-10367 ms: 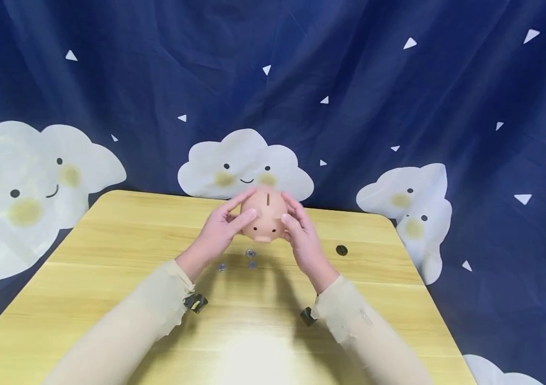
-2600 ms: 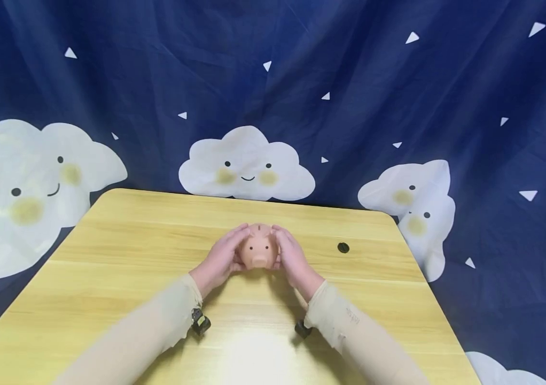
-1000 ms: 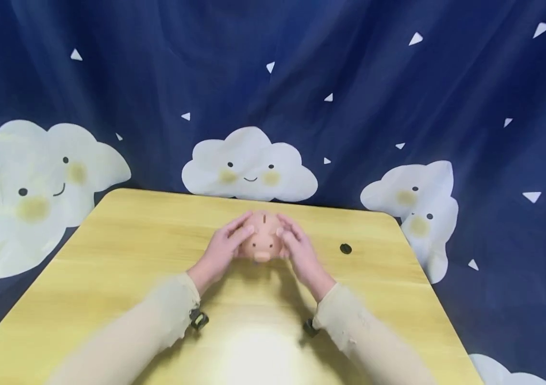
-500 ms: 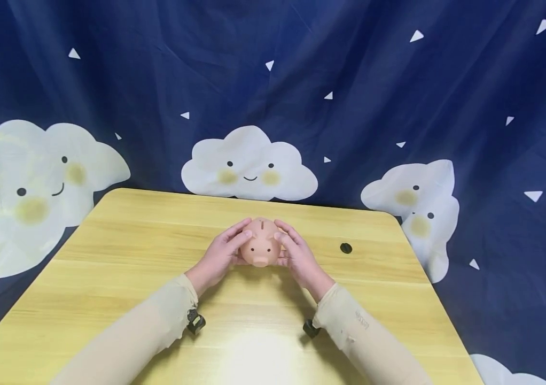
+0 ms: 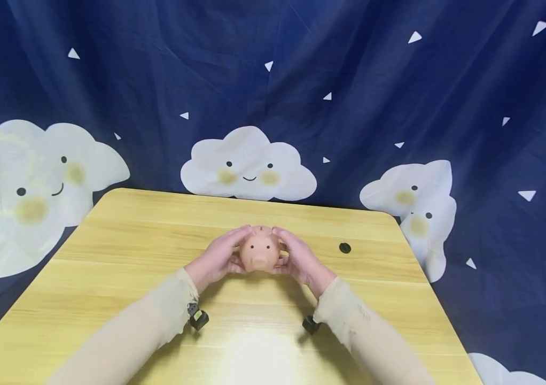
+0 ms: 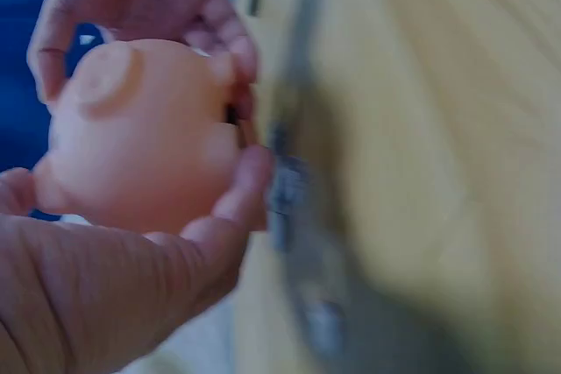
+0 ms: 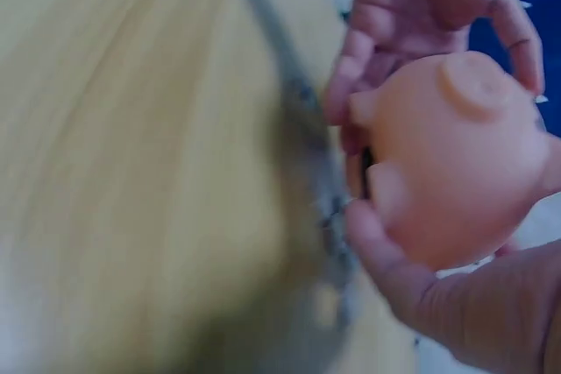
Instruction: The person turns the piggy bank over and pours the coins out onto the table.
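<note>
A pink piggy bank [image 5: 260, 251] is held between both hands just above the wooden table, its snout toward me and its coin slot on top. My left hand [image 5: 220, 255] grips one side, my right hand [image 5: 303, 259] the other. From the left wrist view, fingers and thumb curve round the bank [image 6: 145, 142], and a dark opening shows in its underside between the feet. The right wrist view shows a gap between the bank [image 7: 451, 164] and the tabletop. Blurred silvery pieces [image 6: 285, 190] lie in the shadow beneath; the head view hides them.
A black round plug-like disc [image 5: 345, 247] lies on the wooden table [image 5: 148, 230] to the right of the hands. Behind the table's far edge hangs a dark blue curtain [image 5: 350, 64] with white smiling clouds. Black wrist cameras [image 5: 198, 316] hang below the sleeves.
The piggy bank was higher 10.4 s ago, with silvery coins visible below it. Since then it has come down, risen slightly, and lowered again, its snout tilting. The black disc stays put.
</note>
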Motion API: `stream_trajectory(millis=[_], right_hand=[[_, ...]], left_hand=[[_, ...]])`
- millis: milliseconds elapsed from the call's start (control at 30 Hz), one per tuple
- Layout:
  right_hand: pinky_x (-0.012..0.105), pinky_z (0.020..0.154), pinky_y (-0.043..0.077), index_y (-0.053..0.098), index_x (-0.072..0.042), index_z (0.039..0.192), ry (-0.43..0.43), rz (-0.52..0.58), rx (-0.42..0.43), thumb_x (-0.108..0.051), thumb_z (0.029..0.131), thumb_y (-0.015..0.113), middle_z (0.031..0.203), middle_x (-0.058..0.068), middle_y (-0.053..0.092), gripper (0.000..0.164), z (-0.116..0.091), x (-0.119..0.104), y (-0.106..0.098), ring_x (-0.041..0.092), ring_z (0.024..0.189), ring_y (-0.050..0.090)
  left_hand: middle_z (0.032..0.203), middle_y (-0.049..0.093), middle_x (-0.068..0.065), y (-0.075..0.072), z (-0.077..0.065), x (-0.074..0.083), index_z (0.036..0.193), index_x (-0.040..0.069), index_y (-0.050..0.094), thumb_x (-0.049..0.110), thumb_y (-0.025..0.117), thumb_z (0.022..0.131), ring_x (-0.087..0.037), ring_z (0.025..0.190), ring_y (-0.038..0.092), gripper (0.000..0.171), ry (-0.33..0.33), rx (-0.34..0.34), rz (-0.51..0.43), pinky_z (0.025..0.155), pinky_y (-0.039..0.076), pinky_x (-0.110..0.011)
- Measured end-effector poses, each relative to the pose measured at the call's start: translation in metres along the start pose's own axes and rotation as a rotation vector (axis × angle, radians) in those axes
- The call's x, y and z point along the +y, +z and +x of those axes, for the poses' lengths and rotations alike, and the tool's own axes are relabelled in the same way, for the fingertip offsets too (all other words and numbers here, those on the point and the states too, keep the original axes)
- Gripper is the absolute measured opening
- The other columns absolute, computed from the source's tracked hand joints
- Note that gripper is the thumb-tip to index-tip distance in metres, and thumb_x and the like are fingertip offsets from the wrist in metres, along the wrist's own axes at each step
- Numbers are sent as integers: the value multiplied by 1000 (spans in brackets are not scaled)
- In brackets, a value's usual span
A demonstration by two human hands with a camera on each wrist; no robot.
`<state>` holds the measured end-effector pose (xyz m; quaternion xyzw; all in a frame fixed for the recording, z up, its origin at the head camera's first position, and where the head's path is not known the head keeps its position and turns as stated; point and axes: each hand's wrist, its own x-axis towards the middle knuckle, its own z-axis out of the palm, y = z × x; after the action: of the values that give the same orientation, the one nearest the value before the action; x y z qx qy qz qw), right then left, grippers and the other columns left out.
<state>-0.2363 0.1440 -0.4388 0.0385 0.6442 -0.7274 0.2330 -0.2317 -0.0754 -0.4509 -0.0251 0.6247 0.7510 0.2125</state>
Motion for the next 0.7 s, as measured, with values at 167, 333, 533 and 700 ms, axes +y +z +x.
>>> stream_trajectory(millis=[167,333,533,700], right_hand=[[35,84,62,43,-19,163,-269,-25,26,-39,103,58,157,22,44,65,-12,-22,7,27,105,70],[36,87,63,38,-18,166,-184,-29,36,-35,105,56,164,20,42,66,-11,-11,6,26,100,72],[44,90,63,38,-18,166,-100,-34,51,-39,103,57,165,20,41,69,-4,6,4,36,103,74],[46,92,63,38,-20,167,-88,-25,56,-40,101,59,166,16,40,71,0,10,3,38,108,73]], left_hand=[[172,38,-11,13,-10,26,165,23,44,43,63,107,-46,125,66,64,231,58,72,92,65,-45],[172,37,-15,12,-9,12,167,25,40,45,61,108,-35,111,71,66,164,61,89,90,65,-42],[167,40,-25,3,-1,-10,167,22,37,46,61,107,-29,96,70,69,96,26,21,83,65,-42],[167,39,-26,-1,1,-12,168,21,36,45,61,107,-30,100,70,69,85,8,11,84,65,-42]])
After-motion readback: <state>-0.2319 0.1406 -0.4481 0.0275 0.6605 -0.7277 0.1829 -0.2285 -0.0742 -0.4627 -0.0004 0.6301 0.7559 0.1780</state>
